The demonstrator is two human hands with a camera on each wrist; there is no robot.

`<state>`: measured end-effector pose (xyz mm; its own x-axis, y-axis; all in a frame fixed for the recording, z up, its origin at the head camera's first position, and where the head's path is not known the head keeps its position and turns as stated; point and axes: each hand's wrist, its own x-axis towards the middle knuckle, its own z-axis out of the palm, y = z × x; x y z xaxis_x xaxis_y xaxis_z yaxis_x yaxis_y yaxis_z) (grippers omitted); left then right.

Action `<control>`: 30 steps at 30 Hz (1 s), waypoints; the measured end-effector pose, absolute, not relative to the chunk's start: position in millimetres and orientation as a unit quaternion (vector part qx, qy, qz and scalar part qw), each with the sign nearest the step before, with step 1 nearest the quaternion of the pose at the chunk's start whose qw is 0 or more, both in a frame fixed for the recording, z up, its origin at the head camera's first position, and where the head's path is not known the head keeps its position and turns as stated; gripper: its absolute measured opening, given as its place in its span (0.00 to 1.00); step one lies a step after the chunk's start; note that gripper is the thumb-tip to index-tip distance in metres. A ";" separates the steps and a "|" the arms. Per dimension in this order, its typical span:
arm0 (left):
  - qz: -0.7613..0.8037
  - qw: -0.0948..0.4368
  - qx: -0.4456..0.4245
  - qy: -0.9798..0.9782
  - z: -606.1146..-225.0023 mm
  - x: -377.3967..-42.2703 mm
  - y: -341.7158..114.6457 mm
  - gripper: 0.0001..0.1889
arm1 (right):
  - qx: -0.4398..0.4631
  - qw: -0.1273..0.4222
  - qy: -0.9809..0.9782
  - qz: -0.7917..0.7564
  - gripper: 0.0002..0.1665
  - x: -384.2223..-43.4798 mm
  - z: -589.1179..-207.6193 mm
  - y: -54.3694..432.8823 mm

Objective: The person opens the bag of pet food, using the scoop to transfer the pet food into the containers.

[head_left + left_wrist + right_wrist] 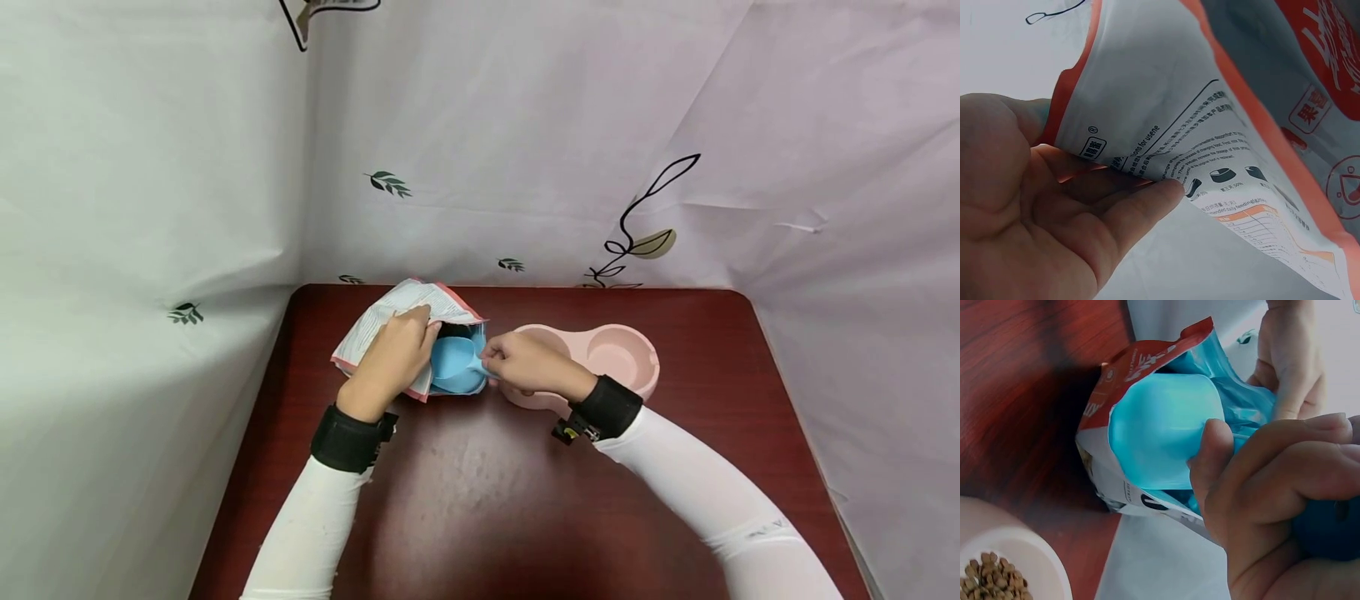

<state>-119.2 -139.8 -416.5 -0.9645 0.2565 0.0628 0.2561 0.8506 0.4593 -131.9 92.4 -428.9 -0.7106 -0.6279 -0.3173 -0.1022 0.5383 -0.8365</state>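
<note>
A pet-food bag, white with red edges, lies on its side at the table's back left, its mouth facing right. My left hand pinches the bag's upper edge between thumb and fingers, as the left wrist view shows. My right hand grips the handle of a light-blue scoop. The scoop's bowl sits in the bag's mouth, against the blue lining, its smooth rounded face toward the right wrist camera. What the scoop holds is hidden. Beside my right hand stands a pink double bowl, partly covered by that hand.
Brown kibble lies in one bowl compartment in the right wrist view; the right compartment shows a bare bottom in the head view. The dark red table extends toward me. A pale printed cloth hangs behind and at both sides.
</note>
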 end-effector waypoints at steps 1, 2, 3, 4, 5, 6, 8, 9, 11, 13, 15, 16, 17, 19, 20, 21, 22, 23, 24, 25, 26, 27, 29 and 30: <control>0.237 0.003 0.132 0.962 -416.1 -119.0 -139.7 0.21 | -0.220 0.311 0.819 -0.429 0.13 -132.5 -431.1 90.9; 0.235 0.006 0.131 0.963 -415.7 -118.8 -139.4 0.21 | -0.218 0.313 0.817 -0.432 0.13 -132.9 -433.0 89.3; 0.234 0.007 0.130 0.963 -415.6 -118.7 -139.3 0.21 | -0.216 0.313 0.817 -0.433 0.13 -133.2 -434.8 87.6; 0.232 0.008 0.130 0.964 -415.7 -118.6 -139.1 0.21 | -0.214 0.313 0.816 -0.436 0.14 -133.2 -436.2 86.2; 0.232 0.009 0.130 0.964 -415.6 -118.5 -138.8 0.21 | -0.211 0.315 0.814 -0.440 0.14 -133.4 -437.8 84.7; 0.232 0.009 0.130 0.964 -415.8 -118.3 -138.5 0.21 | -0.207 0.316 0.812 -0.444 0.14 -133.5 -439.2 83.1; 0.232 0.007 0.131 0.964 -415.6 -117.9 -137.8 0.21 | -0.199 0.319 0.808 -0.453 0.15 -133.4 -441.5 80.1; 0.232 0.006 0.132 0.964 -415.4 -117.9 -137.4 0.21 | -0.193 0.320 0.805 -0.460 0.15 -133.4 -442.6 79.0; 0.234 0.006 0.133 0.963 -414.7 -117.7 -136.6 0.21 | -0.182 0.323 0.801 -0.470 0.15 -133.4 -445.2 77.2; 0.233 0.004 0.135 0.963 -414.4 -118.0 -136.0 0.21 | -0.169 0.325 0.798 -0.478 0.16 -133.1 -446.9 76.3; 0.232 0.002 0.136 0.963 -414.6 -118.3 -135.9 0.20 | -0.160 0.327 0.796 -0.484 0.16 -133.0 -449.0 75.5; 0.231 0.001 0.136 0.963 -414.7 -118.4 -136.0 0.20 | -0.158 0.328 0.794 -0.486 0.16 -132.9 -449.8 75.1; 0.230 0.000 0.135 0.964 -414.9 -118.5 -136.1 0.20 | -0.158 0.329 0.793 -0.488 0.17 -132.8 -450.8 74.7; 0.228 -0.001 0.135 0.964 -415.3 -118.6 -136.1 0.20 | -0.158 0.329 0.790 -0.492 0.16 -132.3 -452.6 73.6; 0.227 -0.002 0.136 0.964 -415.5 -118.6 -136.1 0.20 | -0.157 0.327 0.790 -0.494 0.16 -132.2 -453.7 73.1; 0.226 -0.001 0.137 0.964 -415.6 -118.7 -135.9 0.20 | -0.157 0.326 0.789 -0.497 0.16 -132.2 -455.0 72.3; 0.226 -0.001 0.138 0.964 -415.8 -118.7 -135.7 0.20 | -0.157 0.322 0.790 -0.497 0.16 -132.0 -455.7 71.6; 0.225 0.000 0.139 0.964 -415.9 -118.7 -135.5 0.19 | -0.157 0.319 0.792 -0.497 0.16 -132.0 -456.6 70.7; 0.224 0.001 0.140 0.964 -416.0 -118.7 -135.3 0.20 | -0.156 0.315 0.793 -0.497 0.16 -132.0 -457.3 69.7; 0.224 0.002 0.140 0.964 -416.1 -118.5 -135.1 0.20 | -0.155 0.310 0.795 -0.497 0.16 -132.1 -458.3 68.6; 0.224 0.002 0.140 0.964 -416.2 -118.4 -135.0 0.20 | -0.154 0.307 0.797 -0.497 0.15 -132.1 -459.0 67.5; 0.224 0.002 0.140 0.965 -416.4 -118.2 -134.8 0.20 | -0.153 0.303 0.798 -0.498 0.15 -132.1 -459.5 66.2; 0.224 0.000 0.139 0.965 -416.5 -117.4 -134.8 0.19 | -0.152 0.298 0.800 -0.498 0.15 -131.7 -459.9 63.5; 0.223 -0.001 0.139 0.965 -416.6 -117.2 -134.8 0.19 | -0.149 0.297 0.798 -0.503 0.15 -131.4 -460.2 62.0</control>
